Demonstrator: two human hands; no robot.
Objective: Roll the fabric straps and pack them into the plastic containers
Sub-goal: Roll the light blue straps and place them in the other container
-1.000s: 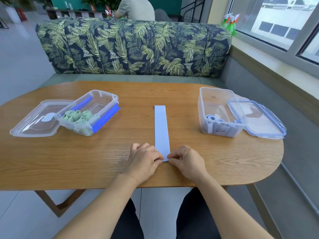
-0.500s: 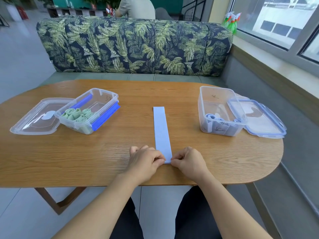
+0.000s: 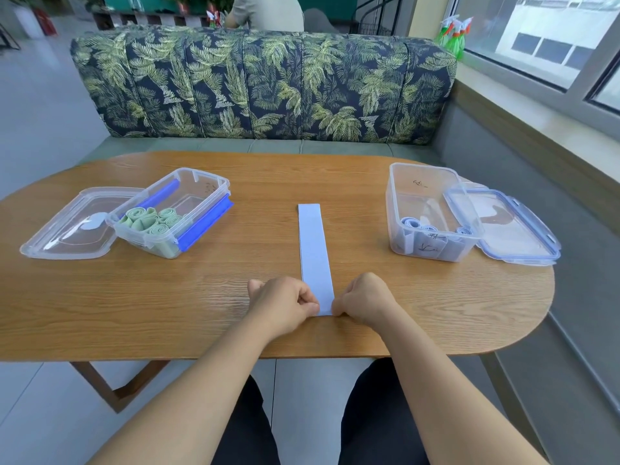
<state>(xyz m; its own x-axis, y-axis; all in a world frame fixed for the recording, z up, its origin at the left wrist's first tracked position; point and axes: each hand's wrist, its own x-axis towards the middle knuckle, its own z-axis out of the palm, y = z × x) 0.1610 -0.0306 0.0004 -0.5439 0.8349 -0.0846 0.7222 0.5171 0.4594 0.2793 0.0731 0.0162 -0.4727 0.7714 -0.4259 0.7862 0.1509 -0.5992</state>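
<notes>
Left hand [image 3: 285, 302] and right hand [image 3: 364, 300] curled, each grip pinching pale blue strap [image 3: 314, 250] near end

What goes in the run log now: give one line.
left hand: pinches near end of blue strap | right hand: pinches same end | strap: flat on table | left container: green rolls | right container: blue rolls

Pale blue fabric strap [image 3: 314, 250] lies flat, lengthwise down the middle of the wooden table [image 3: 167, 297]. Left hand [image 3: 281, 303] and right hand [image 3: 364, 301] pinch its near end, one at each corner, fingers curled. Left: clear container [image 3: 201, 193] with green rolls [image 3: 149, 220], tilted on its lid [image 3: 67, 226]. Right: clear container [image 3: 426, 196] with blue rolls [image 3: 432, 229], blue-trimmed lid [image 3: 510, 226] beside it.
</notes>
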